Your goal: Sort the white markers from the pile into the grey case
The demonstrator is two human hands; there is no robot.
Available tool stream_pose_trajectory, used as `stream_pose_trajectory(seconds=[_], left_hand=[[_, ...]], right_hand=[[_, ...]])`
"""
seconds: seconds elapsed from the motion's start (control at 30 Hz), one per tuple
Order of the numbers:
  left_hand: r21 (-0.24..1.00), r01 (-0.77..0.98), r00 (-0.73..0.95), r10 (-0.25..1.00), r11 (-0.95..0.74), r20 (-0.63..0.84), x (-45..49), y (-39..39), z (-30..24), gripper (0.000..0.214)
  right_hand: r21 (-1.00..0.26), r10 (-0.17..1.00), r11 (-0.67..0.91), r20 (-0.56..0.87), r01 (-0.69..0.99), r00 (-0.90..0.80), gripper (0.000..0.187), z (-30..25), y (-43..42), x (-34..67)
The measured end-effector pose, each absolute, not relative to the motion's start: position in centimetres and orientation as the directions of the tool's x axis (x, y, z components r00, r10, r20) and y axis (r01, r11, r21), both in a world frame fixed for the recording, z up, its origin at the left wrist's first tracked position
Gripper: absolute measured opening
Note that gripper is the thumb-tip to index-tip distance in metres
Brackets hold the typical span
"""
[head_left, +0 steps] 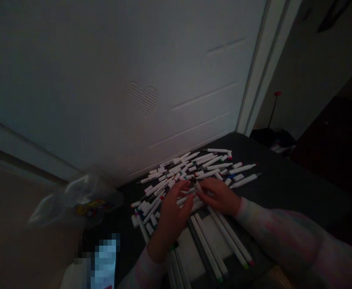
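My right hand is closed on a white marker, gripping it between thumb and fingers with its dark end pointing up and left. My left hand is close beside it, with thumb and fingers apart and fingertips near the marker's dark end. In the dim light I cannot tell whether they touch it. Beyond both hands spreads a loose pile of white markers and separate caps. Several capped markers lie side by side below my hands, some with green or pink ends.
The dark tabletop meets a white panel with a heart relief behind the pile. A clear plastic bag is at the left. Near the front left a lit screen shows, blurred out. Dark items stand beyond the table's right end.
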State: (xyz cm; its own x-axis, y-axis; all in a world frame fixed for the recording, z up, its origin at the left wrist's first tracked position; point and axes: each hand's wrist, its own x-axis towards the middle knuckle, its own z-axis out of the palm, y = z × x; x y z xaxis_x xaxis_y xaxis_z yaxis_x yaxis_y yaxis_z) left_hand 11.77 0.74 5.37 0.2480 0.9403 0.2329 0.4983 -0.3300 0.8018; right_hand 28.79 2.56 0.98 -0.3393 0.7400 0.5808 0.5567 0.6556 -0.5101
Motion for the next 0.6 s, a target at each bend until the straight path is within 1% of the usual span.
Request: stream_pose_trajectory(seconds=[0.1, 0.17, 0.23, 0.3, 0.43, 0.53, 0.6], left_hand=[[0.742, 0.574, 0.256, 0.936, -0.347, 0.24, 11.2, 0.9, 5.9, 0.022], [0.697, 0.621, 0.282, 0.932, -0.36, 0.23, 10.8, 1.0, 6.5, 0.021], [0.659, 0.651, 0.304, 0.925, -0.376, 0.226, 10.5, 0.9, 7.0, 0.021], [0.614, 0.673, 0.356, 0.908, -0.413, 0.221, 10.3, 0.8, 7.3, 0.021], [0.487, 0.671, 0.532, 0.821, -0.559, 0.209, 10.4, 0.3, 7.9, 0.02], [0.329, 0.68, 0.61, 0.755, -0.655, 0.242, 11.6, -0.7, 9.3, 0.02], [0.194, 0.665, 0.695, 0.692, -0.722, 0.195, 13.1, -1.8, 11.0, 0.02]], right_hand=[[-0.676, 0.85, 0.508, 0.496, 0.534, -0.18, 0.02, 1.3, 2.9, 29.2], [-0.833, 0.907, 0.398, 0.42, 0.384, -0.029, 0.016, 1.5, 3.2, 29.6], [-0.927, 0.931, 0.327, 0.349, 0.184, 0.106, 0.014, 1.6, 3.6, 29.9], [-0.95, 0.927, 0.308, 0.312, 0.053, 0.206, 0.014, 1.8, 4.1, 30.3], [-0.949, 0.899, 0.306, 0.26, -0.08, 0.353, 0.017, 2.0, 5.1, 31.3], [-0.941, 0.876, 0.29, 0.189, -0.172, 0.443, 0.019, 2.0, 5.9, 32.2], [-0.936, 0.866, 0.277, 0.144, -0.219, 0.478, 0.019, 2.0, 6.2, 32.6]])
